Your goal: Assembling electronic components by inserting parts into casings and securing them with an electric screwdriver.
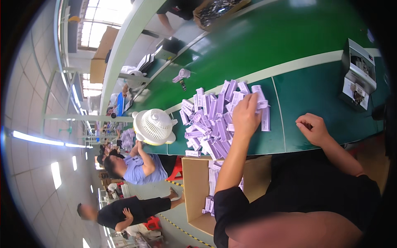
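A heap of small, long purple boxes (215, 118) lies on the green bench in front of me. At the heap's right side, my left hand (247, 116) is closed, its fingertips pressed on a small purple box (259, 93); the fingers partly hide it. Another purple box (266, 120) stands out just beside that hand, on the bench. Farther right, my right hand (313, 129) rests near the bench's front edge, its fingers curled in and nothing visible in them.
Below the bench edge stands an open cardboard box (196, 190) with more purple boxes inside. A white fan (154, 127) sits left of the heap. A grey metal device (359, 76) stands at the far right. A green conveyor belt (264, 45) runs behind; two people are at left.
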Demonstrator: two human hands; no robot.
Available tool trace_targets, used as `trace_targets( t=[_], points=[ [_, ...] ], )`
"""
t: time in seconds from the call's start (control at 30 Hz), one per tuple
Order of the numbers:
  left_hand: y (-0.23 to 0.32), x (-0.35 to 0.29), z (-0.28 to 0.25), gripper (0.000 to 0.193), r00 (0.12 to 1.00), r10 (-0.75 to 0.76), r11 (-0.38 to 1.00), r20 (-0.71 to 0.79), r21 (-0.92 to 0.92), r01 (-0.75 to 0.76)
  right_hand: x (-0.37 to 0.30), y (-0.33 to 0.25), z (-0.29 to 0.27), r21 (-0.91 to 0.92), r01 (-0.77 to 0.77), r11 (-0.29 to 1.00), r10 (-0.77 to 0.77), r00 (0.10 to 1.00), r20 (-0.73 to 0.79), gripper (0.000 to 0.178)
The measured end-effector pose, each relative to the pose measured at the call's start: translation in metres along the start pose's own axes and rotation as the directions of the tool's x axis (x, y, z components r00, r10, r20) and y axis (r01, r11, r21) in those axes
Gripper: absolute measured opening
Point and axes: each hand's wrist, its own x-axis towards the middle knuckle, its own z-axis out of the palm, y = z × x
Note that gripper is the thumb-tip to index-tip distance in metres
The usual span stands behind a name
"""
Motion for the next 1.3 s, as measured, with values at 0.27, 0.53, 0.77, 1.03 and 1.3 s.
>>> trace_targets(
  t=[0.27,0.53,0.77,1.03,1.3],
  points=[
    [-0.001,0.019,0.029,0.037,0.965,0.061,0.987,0.257,0.126,-0.096,-0.006,0.004,0.000,-0.031,-0.023,0.999,0.021,0.999,-0.037,0.005],
    [0.003,0.022,0.016,0.063,0.875,-0.099,0.976,0.474,0.217,-0.007,-0.002,0.005,0.003,-0.005,-0.010,1.000,0.009,1.000,-0.025,0.005],
    [0.032,0.034,0.014,0.053,0.997,0.027,0.970,0.068,-0.243,-0.010,-0.002,0.005,0.004,0.004,0.003,1.000,-0.003,0.999,-0.043,0.008],
    [0.111,0.048,0.071,0.037,0.926,-0.265,0.304,0.271,-0.888,0.346,-0.006,0.019,0.005,0.185,-0.047,0.982,0.063,0.995,-0.083,0.050],
    [0.100,0.048,0.130,0.038,0.924,-0.235,-0.173,0.303,-0.948,0.267,-0.002,0.026,0.007,0.282,-0.051,0.958,0.109,0.975,-0.192,0.038]
  ],
)
